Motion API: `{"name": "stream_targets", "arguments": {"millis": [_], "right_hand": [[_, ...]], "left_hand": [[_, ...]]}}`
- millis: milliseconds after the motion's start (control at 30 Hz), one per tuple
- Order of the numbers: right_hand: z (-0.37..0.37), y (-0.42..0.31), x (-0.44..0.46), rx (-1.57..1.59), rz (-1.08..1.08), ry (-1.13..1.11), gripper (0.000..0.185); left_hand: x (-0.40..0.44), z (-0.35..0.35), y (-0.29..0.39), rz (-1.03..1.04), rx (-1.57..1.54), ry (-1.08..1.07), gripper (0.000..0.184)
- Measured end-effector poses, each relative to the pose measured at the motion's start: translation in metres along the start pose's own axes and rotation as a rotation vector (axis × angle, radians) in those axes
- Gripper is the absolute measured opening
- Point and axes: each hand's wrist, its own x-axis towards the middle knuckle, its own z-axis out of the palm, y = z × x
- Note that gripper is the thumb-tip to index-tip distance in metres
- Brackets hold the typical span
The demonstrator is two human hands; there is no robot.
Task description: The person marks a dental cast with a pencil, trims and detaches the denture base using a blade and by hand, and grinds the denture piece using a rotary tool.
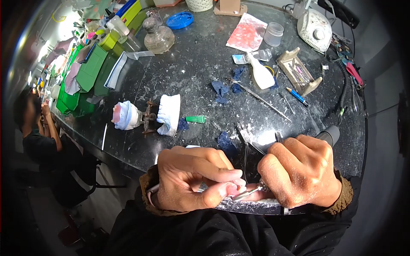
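At the bench's front edge, my left hand (190, 177) pinches a small pink denture piece (235, 186) between thumb and fingers. The fingers cover much of it, so its full shape is hidden. My right hand (301, 170), dusted with white powder, is closed around a rotary handpiece (253, 192). Its thin metal tip points left and meets or nearly meets the pink piece; actual contact I cannot tell. Beyond my left hand lies a metal articulator (148, 117) with a plaster cast (169, 114) and another cast bearing pink material (127, 115).
Behind my hands are blue sandpaper scraps (226, 143), a long metal tool (265, 100), a white bottle (260, 72), a blue pen (297, 97) and a small rack (299, 71). A dusty control box (315, 30) stands back right. Another person (38, 123) sits at left.
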Motion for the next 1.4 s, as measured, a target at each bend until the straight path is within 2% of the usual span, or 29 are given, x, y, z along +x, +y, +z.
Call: {"name": "stream_targets", "arguments": {"millis": [233, 333, 433, 533, 733, 833, 1033, 1200, 1267, 1400], "right_hand": [[0.0008, -0.0008, -0.0012, 0.006, 0.003, -0.034, 0.041], [-0.0025, 0.0016, -0.0018, -0.023, -0.076, -0.064, 0.041], [-0.0025, -0.0002, -0.0015, -0.048, -0.037, -0.015, 0.018], [0.0017, -0.0021, -0.0018, -0.092, 0.011, 0.012, 0.018], [-0.0031, -0.0004, -0.0024, -0.05, -0.039, -0.044, 0.02], [-0.0008, -0.0027, -0.0005, -0.056, 0.031, -0.004, 0.02], [-0.0052, -0.0008, -0.0014, -0.071, -0.036, -0.068, 0.021], [-0.0008, -0.0003, -0.0028, -0.051, 0.006, -0.024, 0.023], [-0.0041, -0.0011, -0.0029, -0.06, -0.015, -0.078, 0.024], [-0.0035, -0.0025, -0.0013, -0.079, 0.025, -0.041, 0.026]], "left_hand": [[-0.0002, 0.0007, -0.0001, -0.015, -0.016, 0.008, 0.022], [-0.0002, 0.0003, 0.0008, -0.022, -0.009, -0.004, 0.022], [0.0012, 0.0006, 0.0018, -0.009, -0.001, -0.017, 0.022], [0.0011, 0.0009, 0.0019, 0.008, 0.016, -0.01, 0.022], [0.0003, 0.0012, 0.0003, 0.025, -0.006, -0.001, 0.022], [-0.0001, 0.001, 0.0012, 0.009, -0.012, -0.006, 0.022], [0.0005, -0.0007, 0.0015, 0.014, 0.002, -0.033, 0.023], [0.0004, 0.0002, 0.0021, 0.016, 0.002, -0.028, 0.023], [0.0004, 0.0003, 0.0009, 0.029, 0.005, -0.019, 0.021], [0.0004, -0.0005, 0.0008, 0.035, 0.056, -0.002, 0.018]]}}
